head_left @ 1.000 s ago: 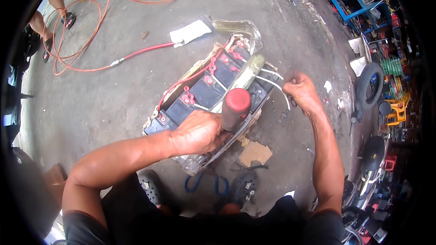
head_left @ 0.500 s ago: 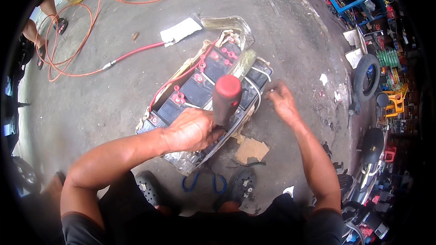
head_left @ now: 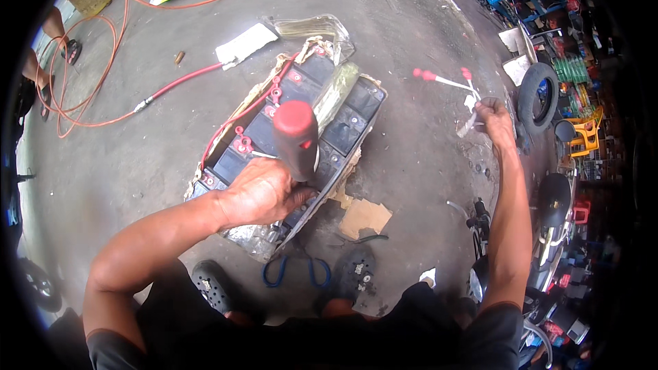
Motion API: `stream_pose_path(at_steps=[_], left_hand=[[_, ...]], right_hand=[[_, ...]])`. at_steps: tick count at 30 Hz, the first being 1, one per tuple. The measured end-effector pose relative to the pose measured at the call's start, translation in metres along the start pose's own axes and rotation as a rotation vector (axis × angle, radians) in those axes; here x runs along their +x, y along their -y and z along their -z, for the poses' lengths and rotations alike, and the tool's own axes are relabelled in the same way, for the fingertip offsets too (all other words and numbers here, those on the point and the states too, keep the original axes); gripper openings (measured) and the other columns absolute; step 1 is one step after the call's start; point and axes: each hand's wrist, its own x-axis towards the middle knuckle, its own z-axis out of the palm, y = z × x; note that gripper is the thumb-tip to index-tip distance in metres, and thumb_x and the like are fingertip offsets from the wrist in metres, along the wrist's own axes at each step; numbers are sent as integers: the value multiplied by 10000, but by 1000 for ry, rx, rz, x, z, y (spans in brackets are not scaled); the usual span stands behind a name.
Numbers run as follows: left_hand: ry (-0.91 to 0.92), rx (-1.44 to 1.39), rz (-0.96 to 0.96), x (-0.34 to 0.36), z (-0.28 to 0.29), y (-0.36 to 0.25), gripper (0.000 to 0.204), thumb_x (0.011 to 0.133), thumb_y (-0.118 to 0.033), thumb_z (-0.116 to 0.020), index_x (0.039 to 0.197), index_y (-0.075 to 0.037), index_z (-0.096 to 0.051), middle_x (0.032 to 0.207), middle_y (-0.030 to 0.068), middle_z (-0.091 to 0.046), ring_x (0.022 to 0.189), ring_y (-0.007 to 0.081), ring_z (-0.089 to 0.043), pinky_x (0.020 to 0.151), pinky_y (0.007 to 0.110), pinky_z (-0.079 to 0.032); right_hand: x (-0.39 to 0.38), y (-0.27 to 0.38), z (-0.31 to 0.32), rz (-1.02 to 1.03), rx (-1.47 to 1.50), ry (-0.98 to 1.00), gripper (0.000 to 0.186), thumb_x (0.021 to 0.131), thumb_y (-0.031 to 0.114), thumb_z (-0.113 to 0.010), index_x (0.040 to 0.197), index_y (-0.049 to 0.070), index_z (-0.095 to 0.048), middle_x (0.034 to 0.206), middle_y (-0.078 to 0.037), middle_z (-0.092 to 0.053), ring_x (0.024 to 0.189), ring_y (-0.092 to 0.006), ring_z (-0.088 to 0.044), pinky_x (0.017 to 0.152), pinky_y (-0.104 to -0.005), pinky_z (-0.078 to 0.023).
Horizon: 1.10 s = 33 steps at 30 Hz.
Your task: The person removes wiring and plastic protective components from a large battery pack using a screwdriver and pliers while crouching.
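Left hand [head_left: 264,190]: closed about the lower part of the driver [head_left: 296,138], red-topped, dark-handled, standing roughly upright over the batteries; the driver's tip is hidden.

Right hand [head_left: 495,118]: pinching the white leads [head_left: 452,83], well apart from the box, at its 3 o'clock. Exact finger placement blurred. Leads fan toward 10 and 11 o'clock from the hand, ending in red caps [head_left: 426,75].

Change noted: half a second ago the leads lay over the box's right edge; now they hang out above the floor, the right-hand row of batteries bared. Meaning: this bunch is off the batteries and carried clear, while the left hand keeps its post at the driver.

Batteries [head_left: 340,136]: several, dark, seated in the box [head_left: 350,149], whose long axis runs 1 to 7 o'clock. Lying atop them, toward 1: a wrapped roll [head_left: 336,92]. Along the left inner edge: a red cable [head_left: 236,118].

Outlying, by the box's clock:
- 5: torn card [head_left: 367,218].
- 6: blue handles [head_left: 275,274], between two dark shoes [head_left: 212,286].
- 11: white sheet [head_left: 245,44].
- 10: hose [head_left: 192,81], red at its near end, touching the sheet.
- 3, far: tyre [head_left: 528,101]; beyond it, a yellow stool [head_left: 586,138].
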Motion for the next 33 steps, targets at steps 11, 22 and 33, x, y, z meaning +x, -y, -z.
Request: stream_pose_path(at_steps=[11, 22, 33], left_hand=[[-73, 146, -53, -9, 3, -6, 131, 867, -182, -696, 879, -53, -678, 768, 173, -652, 741, 406, -635, 629, 472, -509], [-36, -31, -93, -6, 8, -6, 174, 851, -167, -706, 966, -51, -646, 929, 174, -667, 873, 411, -644, 710, 470, -531], [-108, 26, -126, -7, 10, -23, 250, 840, -154, -708, 1050, -54, -618, 976, 139, -662, 874, 381, -659, 716, 466, -534]], right_hand=[[-122, 108, -127, 732, 7, 263, 234, 852, 241, -736, 954, 44, -659, 904, -101, -634, 823, -280, -647, 741, -371, -529], [-202, 128, -184, 969, 89, 410, 306, 710, 193, -801, 926, 73, -621, 879, -86, -557, 849, -308, -599, 714, -421, -526], [-209, 110, -204, 911, 274, 418, 445, 661, 167, -833, 1068, 98, -666, 922, -100, -682, 864, -324, -667, 751, -419, -556]])
